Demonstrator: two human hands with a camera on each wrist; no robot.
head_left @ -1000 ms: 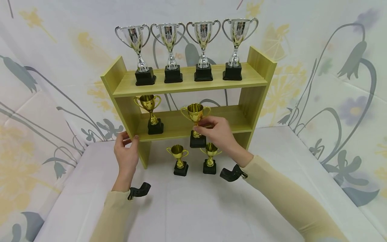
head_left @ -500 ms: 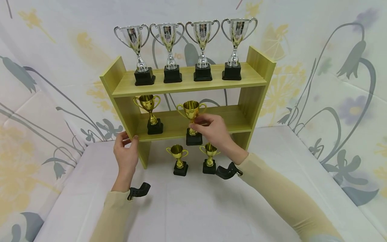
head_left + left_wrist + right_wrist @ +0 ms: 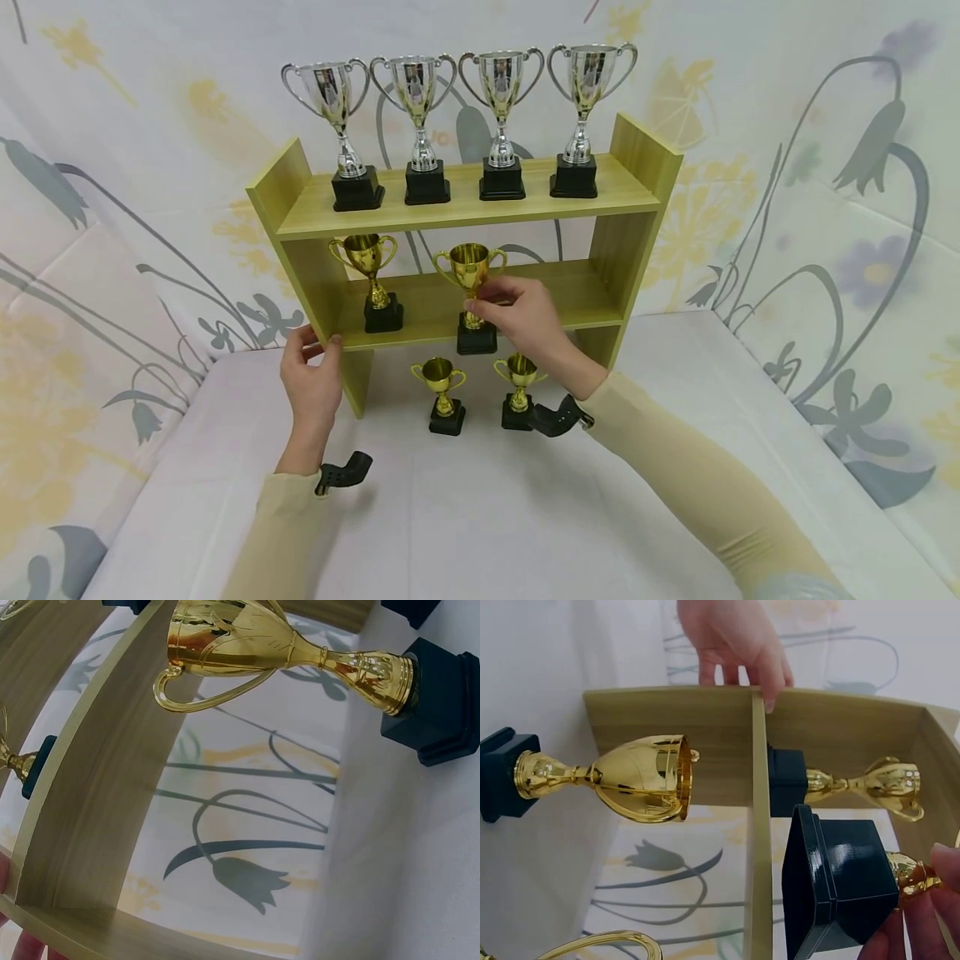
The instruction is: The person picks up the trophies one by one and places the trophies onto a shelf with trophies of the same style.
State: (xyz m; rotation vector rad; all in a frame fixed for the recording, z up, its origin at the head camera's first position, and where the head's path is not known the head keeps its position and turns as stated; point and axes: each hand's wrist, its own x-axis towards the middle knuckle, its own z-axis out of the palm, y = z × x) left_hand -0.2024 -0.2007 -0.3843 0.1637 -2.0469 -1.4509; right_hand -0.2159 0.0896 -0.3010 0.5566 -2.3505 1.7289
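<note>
My right hand [image 3: 528,321] pinches the stem of a gold trophy cup [image 3: 470,265], held upright at the front edge of the wooden shelf unit's middle board [image 3: 420,308]. In the right wrist view, the trophy's black base [image 3: 847,881] appears close to that board, overlapping its edge. At the unit's left side panel, my left hand [image 3: 311,383] grips the edge, thumb in front and fingers round the outside. Another gold trophy [image 3: 365,255] stands on the middle board, at its left end. Below, two more gold trophies, a left one [image 3: 442,379] and a right one [image 3: 519,375], stand on the table.
Several silver trophies [image 3: 501,75] with black bases line the top board [image 3: 465,215]. The right side panel [image 3: 630,250] bounds the middle level. A white cloth [image 3: 465,517] covers the table, and a flower-patterned cloth [image 3: 810,208] hangs behind.
My right hand has carried the gold trophy leftward and slightly up, closer to the middle board. The left hand has stayed on the side panel.
</note>
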